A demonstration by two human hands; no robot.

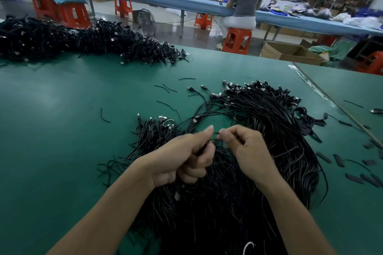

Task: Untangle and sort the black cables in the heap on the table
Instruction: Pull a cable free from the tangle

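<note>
A big heap of black cables (269, 130) with small plug ends lies on the green table (62, 130), spreading from the near edge up to the middle right. My left hand (186, 157) is curled round a few black cables above the heap. My right hand (246, 147) is just beside it, pinching a thin black cable end between thumb and fingertips. The two hands nearly touch at the fingertips. A smaller bunch of cables (153, 132) fans out to the left of my left hand.
A second large pile of black cables (72, 41) lies at the table's far left. Short cut wire bits (165, 89) and black sleeve pieces (352, 178) are scattered on the mat. Beyond the table sit orange stools (237, 41), a cardboard box (290, 54) and a seated person (244, 4).
</note>
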